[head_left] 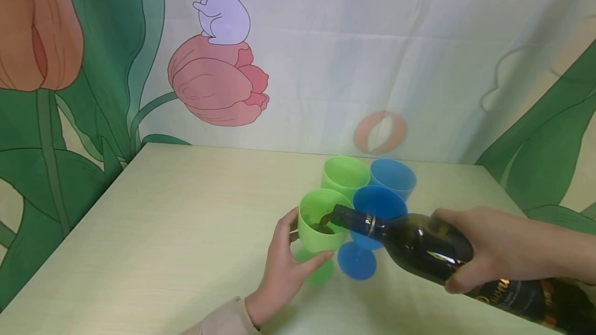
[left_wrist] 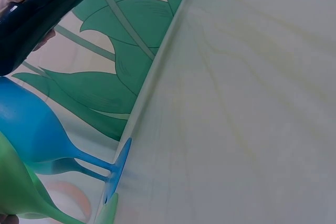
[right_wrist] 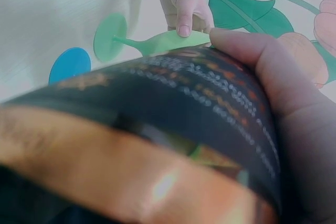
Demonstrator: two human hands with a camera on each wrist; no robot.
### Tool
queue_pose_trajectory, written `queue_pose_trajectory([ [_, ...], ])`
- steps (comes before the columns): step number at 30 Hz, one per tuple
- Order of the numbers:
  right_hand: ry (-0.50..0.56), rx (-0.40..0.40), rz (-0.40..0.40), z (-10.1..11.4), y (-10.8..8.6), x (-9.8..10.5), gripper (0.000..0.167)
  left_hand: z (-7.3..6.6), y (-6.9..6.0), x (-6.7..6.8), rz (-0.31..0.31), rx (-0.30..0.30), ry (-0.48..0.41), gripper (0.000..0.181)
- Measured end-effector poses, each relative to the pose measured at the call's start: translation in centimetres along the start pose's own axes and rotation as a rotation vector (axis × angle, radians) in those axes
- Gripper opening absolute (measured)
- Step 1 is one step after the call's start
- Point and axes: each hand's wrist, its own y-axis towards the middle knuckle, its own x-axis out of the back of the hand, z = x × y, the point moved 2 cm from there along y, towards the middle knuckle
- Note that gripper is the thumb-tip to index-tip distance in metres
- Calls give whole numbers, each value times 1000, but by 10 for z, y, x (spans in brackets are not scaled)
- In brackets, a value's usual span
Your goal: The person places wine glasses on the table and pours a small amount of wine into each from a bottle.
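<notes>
My right hand [head_left: 493, 247] grips a dark wine bottle [head_left: 428, 244], tilted with its neck over the front green goblet [head_left: 323, 242]. Dark liquid runs from the mouth into that goblet, where a little has pooled. My left hand [head_left: 288, 262] holds the goblet's bowl, thumb in front and fingers round the far left side. In the right wrist view the bottle's label [right_wrist: 189, 87] fills the foreground, with the left hand [right_wrist: 186, 1] on the green goblet [right_wrist: 173, 42] beyond. The front blue goblet [head_left: 363, 260] stands just right of the green one, partly behind the bottle neck.
Behind stand another green goblet [head_left: 345, 172] and another blue goblet [head_left: 396, 174], close together near the table's back edge. The pale table [head_left: 186, 221] runs back to a printed curtain [head_left: 316, 66] with tulips and a rabbit.
</notes>
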Motion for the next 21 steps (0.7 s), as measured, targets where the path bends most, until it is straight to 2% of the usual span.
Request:
queue_pose_trajectory([
  [6, 12, -1, 7, -1, 0, -1, 57, 0, 0, 0, -1, -1, -4, 86],
  [21, 32, 86, -47, -10, -1, -10, 55, 1, 0, -1, -3, -4, 8, 86],
])
